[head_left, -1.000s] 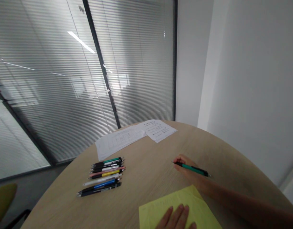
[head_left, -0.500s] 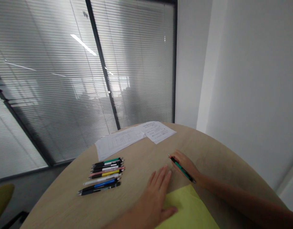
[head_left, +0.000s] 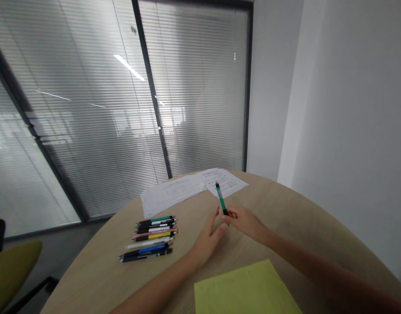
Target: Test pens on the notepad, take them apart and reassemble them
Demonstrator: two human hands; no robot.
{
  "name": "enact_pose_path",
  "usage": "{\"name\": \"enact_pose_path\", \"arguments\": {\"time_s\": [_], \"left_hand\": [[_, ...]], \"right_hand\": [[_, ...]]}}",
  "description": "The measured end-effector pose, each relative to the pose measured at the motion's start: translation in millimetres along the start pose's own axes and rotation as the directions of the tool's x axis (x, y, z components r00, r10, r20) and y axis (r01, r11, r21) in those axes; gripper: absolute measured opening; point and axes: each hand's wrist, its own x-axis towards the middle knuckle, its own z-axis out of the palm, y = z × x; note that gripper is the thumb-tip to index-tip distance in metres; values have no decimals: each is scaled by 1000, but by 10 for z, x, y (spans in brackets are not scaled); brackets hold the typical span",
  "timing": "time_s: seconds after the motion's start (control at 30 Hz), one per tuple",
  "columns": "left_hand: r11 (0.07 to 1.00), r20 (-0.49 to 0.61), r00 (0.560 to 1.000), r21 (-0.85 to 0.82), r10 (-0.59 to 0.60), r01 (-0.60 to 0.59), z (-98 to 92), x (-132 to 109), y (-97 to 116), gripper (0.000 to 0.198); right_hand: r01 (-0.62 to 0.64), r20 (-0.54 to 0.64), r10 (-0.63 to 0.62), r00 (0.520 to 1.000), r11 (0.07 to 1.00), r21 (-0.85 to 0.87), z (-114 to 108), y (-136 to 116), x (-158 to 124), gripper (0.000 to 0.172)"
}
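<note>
My right hand (head_left: pixel 244 220) is closed round the lower end of a green and black pen (head_left: pixel 221 199), which stands nearly upright over the round wooden table (head_left: pixel 285 209). My left hand (head_left: pixel 209 237) reaches in from the lower left, its fingers apart and its fingertips touching the pen's lower end beside the right hand. A row of several pens (head_left: pixel 150 237) lies side by side to the left of both hands. A yellow sheet (head_left: pixel 246 290) lies at the near edge, below my arms.
Two white printed sheets (head_left: pixel 190 189) lie at the far side of the table. Behind it are glass walls with closed blinds and a white wall on the right. An olive-green chair (head_left: pixel 11 272) stands at the lower left.
My right hand has lifted the pen from lying low to nearly upright. My left hand has left the yellow sheet and moved forward to the pen. The view has shifted a little.
</note>
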Motion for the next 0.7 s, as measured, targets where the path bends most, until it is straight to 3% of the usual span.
{"name": "enact_pose_path", "arguments": {"time_s": [0.13,0.3,0.5,0.7], "left_hand": [[940,-86,993,-339,-80,46,-8,198,-105,49],[837,-83,970,-525,-229,153,-48,219,-252,43],[777,-173,927,-607,-333,166,-170,248,-351,34],[788,-212,906,-588,-368,183,-351,306,-344,30]], "right_hand": [[-62,183,9,983,956,286,99,-11,-14,23],[-286,355,170,919,909,304,168,84,-68,33],[-355,398,229,888,892,278,62,195,-57,26],[-439,358,334,872,856,273,-35,302,-39,22]]}}
